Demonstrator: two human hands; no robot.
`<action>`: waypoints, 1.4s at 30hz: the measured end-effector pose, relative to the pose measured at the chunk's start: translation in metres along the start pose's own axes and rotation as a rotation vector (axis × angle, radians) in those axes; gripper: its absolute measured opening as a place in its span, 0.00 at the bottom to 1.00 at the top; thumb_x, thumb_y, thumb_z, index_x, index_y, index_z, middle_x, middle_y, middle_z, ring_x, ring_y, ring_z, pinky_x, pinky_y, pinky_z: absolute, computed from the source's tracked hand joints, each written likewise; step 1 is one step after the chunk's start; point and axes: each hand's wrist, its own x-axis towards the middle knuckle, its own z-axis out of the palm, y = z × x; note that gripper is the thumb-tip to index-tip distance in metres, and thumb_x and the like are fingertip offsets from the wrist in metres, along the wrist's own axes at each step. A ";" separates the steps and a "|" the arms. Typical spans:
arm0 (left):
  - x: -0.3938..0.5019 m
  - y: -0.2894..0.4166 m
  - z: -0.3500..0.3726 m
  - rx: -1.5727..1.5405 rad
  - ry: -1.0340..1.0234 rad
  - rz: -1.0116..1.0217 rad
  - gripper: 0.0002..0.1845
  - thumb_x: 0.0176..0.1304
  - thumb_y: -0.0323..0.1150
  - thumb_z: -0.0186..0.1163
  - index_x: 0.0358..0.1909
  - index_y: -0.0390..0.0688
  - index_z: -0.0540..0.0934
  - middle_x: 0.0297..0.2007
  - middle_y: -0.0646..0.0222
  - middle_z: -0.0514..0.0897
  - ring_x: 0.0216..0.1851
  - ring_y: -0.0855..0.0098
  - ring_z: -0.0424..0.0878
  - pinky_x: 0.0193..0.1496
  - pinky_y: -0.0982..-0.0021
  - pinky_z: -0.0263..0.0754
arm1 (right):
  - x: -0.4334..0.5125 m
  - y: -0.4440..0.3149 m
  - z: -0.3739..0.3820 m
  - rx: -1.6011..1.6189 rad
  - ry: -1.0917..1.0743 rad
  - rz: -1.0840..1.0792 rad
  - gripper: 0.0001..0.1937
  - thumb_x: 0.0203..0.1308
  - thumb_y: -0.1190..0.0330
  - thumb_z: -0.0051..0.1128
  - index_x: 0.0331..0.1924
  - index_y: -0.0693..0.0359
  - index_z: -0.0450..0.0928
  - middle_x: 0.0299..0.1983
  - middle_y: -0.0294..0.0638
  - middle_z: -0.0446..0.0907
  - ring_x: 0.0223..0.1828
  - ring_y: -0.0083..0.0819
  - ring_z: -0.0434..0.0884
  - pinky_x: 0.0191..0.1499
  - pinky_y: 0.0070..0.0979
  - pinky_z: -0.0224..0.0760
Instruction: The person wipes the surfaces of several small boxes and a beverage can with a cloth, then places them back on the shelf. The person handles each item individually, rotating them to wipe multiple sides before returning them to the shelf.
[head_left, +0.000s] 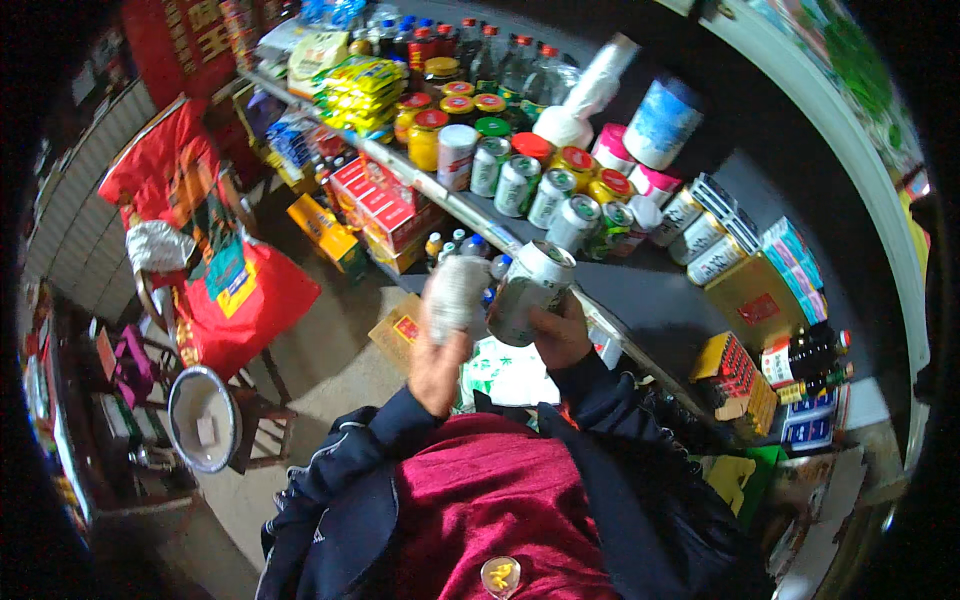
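Note:
My left hand (441, 371) holds a bunched whitish cloth (457, 296), blurred, upright above the fingers. Close to its right, my right hand (561, 331) grips a silver and green drink can (529, 289), slightly tilted, its top facing up. Cloth and can are apart. Both are in front of the shelf's near edge. Beyond them, several similar cans (517, 184) stand in a row on the dark shelf (630, 289), beside a white canister (456, 154) and glass jars with red lids (426, 139).
Bottles with red caps (519, 71) line the shelf's back. Gold boxes (757, 300) and white cans (712, 259) stand at right. Below the shelf are red cartons (379, 199). Left are a chair with red fabric (262, 300) and a metal basin (177, 420) on a stool.

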 end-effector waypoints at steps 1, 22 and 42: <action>0.001 0.003 0.002 0.246 -0.092 0.138 0.33 0.66 0.47 0.54 0.69 0.42 0.61 0.69 0.52 0.58 0.70 0.54 0.57 0.69 0.58 0.55 | 0.001 0.012 0.010 -0.066 0.012 -0.001 0.30 0.55 0.67 0.65 0.61 0.64 0.65 0.55 0.46 0.76 0.57 0.37 0.75 0.61 0.36 0.68; -0.019 0.006 -0.087 -0.024 0.382 -0.096 0.27 0.74 0.47 0.40 0.64 0.37 0.66 0.55 0.59 0.76 0.53 0.68 0.76 0.56 0.70 0.71 | 0.005 0.058 0.122 -0.505 -0.365 0.172 0.45 0.41 0.73 0.74 0.65 0.62 0.57 0.59 0.44 0.69 0.59 0.34 0.70 0.61 0.33 0.64; -0.054 0.023 -0.149 -0.386 0.509 -0.244 0.17 0.67 0.28 0.57 0.56 0.37 0.75 0.45 0.69 0.82 0.45 0.76 0.78 0.50 0.74 0.73 | 0.002 0.091 0.173 -1.227 -0.462 -0.234 0.39 0.30 0.70 0.75 0.56 0.63 0.71 0.46 0.49 0.78 0.49 0.49 0.77 0.52 0.37 0.71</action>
